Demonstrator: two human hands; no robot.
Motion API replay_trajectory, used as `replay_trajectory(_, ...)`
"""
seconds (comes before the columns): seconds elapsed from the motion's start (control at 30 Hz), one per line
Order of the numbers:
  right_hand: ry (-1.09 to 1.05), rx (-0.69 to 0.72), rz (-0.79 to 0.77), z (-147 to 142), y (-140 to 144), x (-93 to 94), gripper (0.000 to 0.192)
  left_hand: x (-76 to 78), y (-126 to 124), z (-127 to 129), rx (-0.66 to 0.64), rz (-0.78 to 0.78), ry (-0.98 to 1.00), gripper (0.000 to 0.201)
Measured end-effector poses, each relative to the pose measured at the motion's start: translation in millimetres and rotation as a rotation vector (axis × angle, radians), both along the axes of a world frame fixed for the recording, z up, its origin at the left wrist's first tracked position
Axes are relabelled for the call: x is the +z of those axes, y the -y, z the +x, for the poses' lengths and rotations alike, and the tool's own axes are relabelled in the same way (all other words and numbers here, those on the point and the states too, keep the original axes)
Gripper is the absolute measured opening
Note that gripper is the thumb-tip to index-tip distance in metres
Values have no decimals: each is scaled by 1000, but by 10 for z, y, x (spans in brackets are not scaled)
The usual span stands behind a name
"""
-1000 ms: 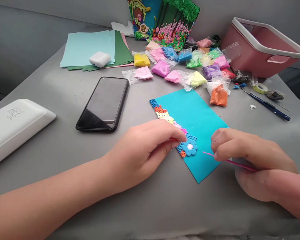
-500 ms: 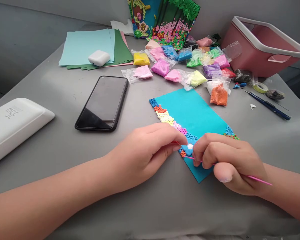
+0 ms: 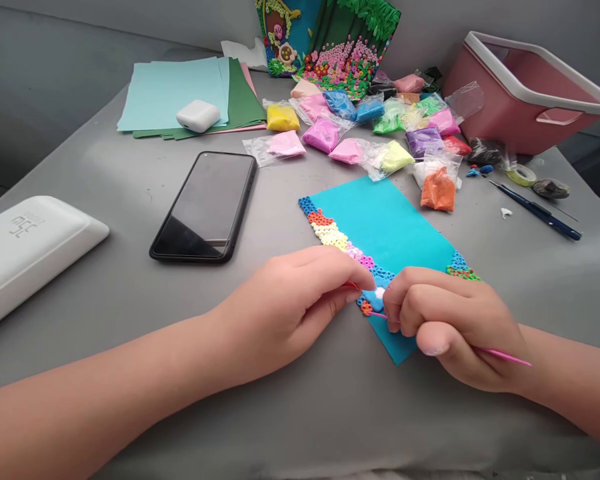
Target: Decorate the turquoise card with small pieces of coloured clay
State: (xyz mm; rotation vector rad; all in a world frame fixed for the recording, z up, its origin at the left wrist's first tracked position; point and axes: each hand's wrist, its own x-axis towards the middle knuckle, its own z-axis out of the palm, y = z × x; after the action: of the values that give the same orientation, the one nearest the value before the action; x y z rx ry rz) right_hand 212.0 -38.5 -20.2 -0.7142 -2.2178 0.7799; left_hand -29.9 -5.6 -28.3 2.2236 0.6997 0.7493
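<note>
Change: one second ago my right hand was apart from the clay flower, with the pink stick pointing at it from the right; now the hand is over the flower and covers most of it.
Meaning: I judge that the stick is now working on the flower itself.
Right hand: closed around the thin pink stick; its tip comes out at the flower's lower edge.
Left hand: fingers pinched narrow, touching the bead border just left of the flower; I cannot tell if they hold something.
Flower place: near corner of the turquoise card, between my two hands.
Card place: on the grey table, in front of the clay bags.
</note>
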Motion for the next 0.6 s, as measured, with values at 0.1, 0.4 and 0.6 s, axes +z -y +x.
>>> replay_trajectory(0.1, -207, -109, -50, -2, 14, -3, 51, 22, -3, 7, -1, -3, -14, 18)
replay_trajectory(0.4, -212, -306, 94, 39, -38, 55, 12, 90, 23, 33, 103, -167, 151, 15)
replay_trajectory(0.6, 109, -174, 344, 28, -3, 159, 16, 170, 75, 107, 134, -694, 365, 16)
